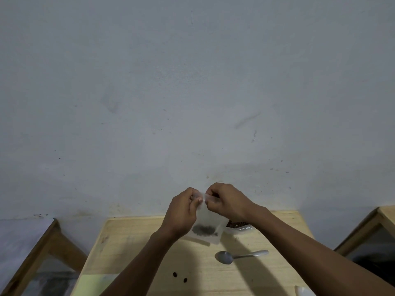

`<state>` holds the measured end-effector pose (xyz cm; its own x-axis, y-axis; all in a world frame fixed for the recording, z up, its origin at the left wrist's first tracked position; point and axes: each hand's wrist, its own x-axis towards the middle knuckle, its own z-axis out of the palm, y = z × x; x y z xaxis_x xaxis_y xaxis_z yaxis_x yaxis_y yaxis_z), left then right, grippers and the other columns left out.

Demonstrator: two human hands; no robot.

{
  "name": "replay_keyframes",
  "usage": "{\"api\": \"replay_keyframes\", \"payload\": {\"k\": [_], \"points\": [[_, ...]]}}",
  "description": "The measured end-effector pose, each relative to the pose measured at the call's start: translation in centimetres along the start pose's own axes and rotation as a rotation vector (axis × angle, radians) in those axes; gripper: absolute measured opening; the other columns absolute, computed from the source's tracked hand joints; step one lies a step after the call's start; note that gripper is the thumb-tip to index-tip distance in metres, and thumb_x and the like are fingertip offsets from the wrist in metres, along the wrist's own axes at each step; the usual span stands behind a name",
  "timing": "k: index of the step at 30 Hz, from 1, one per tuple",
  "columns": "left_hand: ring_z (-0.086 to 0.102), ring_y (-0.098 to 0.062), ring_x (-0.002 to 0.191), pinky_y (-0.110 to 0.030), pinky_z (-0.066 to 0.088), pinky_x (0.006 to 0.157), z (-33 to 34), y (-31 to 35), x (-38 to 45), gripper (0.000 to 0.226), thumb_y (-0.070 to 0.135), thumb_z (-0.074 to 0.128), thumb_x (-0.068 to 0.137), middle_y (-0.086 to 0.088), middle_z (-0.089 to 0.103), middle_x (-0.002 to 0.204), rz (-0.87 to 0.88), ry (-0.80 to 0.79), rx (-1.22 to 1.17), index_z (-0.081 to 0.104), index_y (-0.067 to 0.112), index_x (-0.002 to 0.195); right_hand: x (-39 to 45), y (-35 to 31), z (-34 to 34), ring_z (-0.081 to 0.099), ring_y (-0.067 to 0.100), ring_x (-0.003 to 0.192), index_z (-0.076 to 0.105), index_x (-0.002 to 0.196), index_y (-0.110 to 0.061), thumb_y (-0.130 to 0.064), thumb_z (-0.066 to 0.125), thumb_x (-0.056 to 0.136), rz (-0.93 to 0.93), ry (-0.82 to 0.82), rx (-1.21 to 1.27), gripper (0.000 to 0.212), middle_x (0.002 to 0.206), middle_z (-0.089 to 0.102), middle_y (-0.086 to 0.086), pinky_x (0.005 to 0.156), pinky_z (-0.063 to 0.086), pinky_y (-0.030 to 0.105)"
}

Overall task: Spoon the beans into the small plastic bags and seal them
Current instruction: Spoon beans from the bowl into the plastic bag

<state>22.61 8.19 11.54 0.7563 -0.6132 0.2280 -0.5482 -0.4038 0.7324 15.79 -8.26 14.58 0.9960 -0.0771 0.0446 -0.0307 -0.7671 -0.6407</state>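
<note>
A small clear plastic bag (208, 221) hangs upright above the wooden table (128, 242), with dark beans gathered at its bottom. My left hand (183, 210) pinches the bag's top edge on the left. My right hand (226, 201) pinches the same top edge on the right, fingertips almost meeting the left hand's. A metal spoon (235, 257) lies empty on the table below the bag. An open bag of beans (238, 226) sits behind my right wrist, partly hidden. Two loose beans (179, 277) lie on the table near me.
A pale flat sheet (92, 284) lies at the table's near left edge, and a clear plastic piece (303, 291) at the near right. Wooden-framed furniture stands on the left (42, 253) and on the right (367, 227). A grey wall rises behind.
</note>
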Motion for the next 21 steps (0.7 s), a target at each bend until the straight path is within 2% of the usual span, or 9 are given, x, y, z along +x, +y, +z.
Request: {"api": "replay_keyframes", "payload": {"k": [6, 10, 14, 18, 21], "points": [[0.058, 0.000, 0.076, -0.010, 0.042, 0.064, -1.5, -0.1, 0.6, 0.011, 0.019, 0.055, 0.098, 0.009, 0.064, 0.080, -0.019, -0.028, -0.035, 0.061, 0.019, 0.090, 0.2, -0.1, 0.0, 0.054, 0.015, 0.083, 0.058, 0.094, -0.020, -0.032, 0.054, 0.092, -0.081, 0.002, -0.157, 0.013, 0.091, 0.054, -0.011, 0.073, 0.046, 0.033], [0.059, -0.002, 0.077, -0.012, 0.043, 0.064, -2.7, -0.7, 0.9, 0.009, 0.024, 0.059, 0.096, 0.008, 0.064, 0.084, -0.125, 0.023, -0.055, 0.061, 0.019, 0.088, -0.2, 0.5, -1.0, 0.052, 0.012, 0.082, 0.061, 0.096, -0.018, -0.032, 0.055, 0.092, -0.094, 0.005, -0.207, 0.016, 0.092, 0.055, -0.012, 0.072, 0.043, 0.030], [0.058, -0.007, 0.078, -0.010, 0.042, 0.063, -3.6, -1.6, 0.9, 0.010, 0.025, 0.061, 0.095, 0.006, 0.065, 0.086, -0.178, 0.009, -0.082, 0.063, 0.018, 0.088, -1.0, 1.1, -1.6, 0.056, 0.010, 0.082, 0.062, 0.092, -0.018, -0.030, 0.055, 0.094, -0.100, -0.010, -0.167, 0.014, 0.093, 0.061, -0.010, 0.073, 0.046, 0.027], [0.061, -0.011, 0.082, -0.016, 0.045, 0.067, -3.9, -1.8, 1.0, 0.011, 0.024, 0.062, 0.094, 0.003, 0.067, 0.088, -0.214, 0.031, -0.143, 0.064, 0.016, 0.087, -1.2, 1.5, -1.9, 0.056, 0.008, 0.081, 0.060, 0.091, -0.023, -0.037, 0.054, 0.096, -0.093, 0.000, -0.131, 0.017, 0.091, 0.060, -0.012, 0.072, 0.046, 0.026], [0.062, -0.009, 0.083, -0.007, 0.041, 0.061, -3.7, -1.6, 0.9, 0.012, 0.024, 0.060, 0.096, 0.002, 0.068, 0.090, -0.244, 0.067, -0.177, 0.063, 0.015, 0.088, -1.1, 1.7, -1.6, 0.057, 0.014, 0.080, 0.062, 0.092, -0.016, -0.036, 0.056, 0.097, -0.040, -0.016, 0.004, 0.021, 0.088, 0.062, -0.005, 0.074, 0.048, 0.031]]}}
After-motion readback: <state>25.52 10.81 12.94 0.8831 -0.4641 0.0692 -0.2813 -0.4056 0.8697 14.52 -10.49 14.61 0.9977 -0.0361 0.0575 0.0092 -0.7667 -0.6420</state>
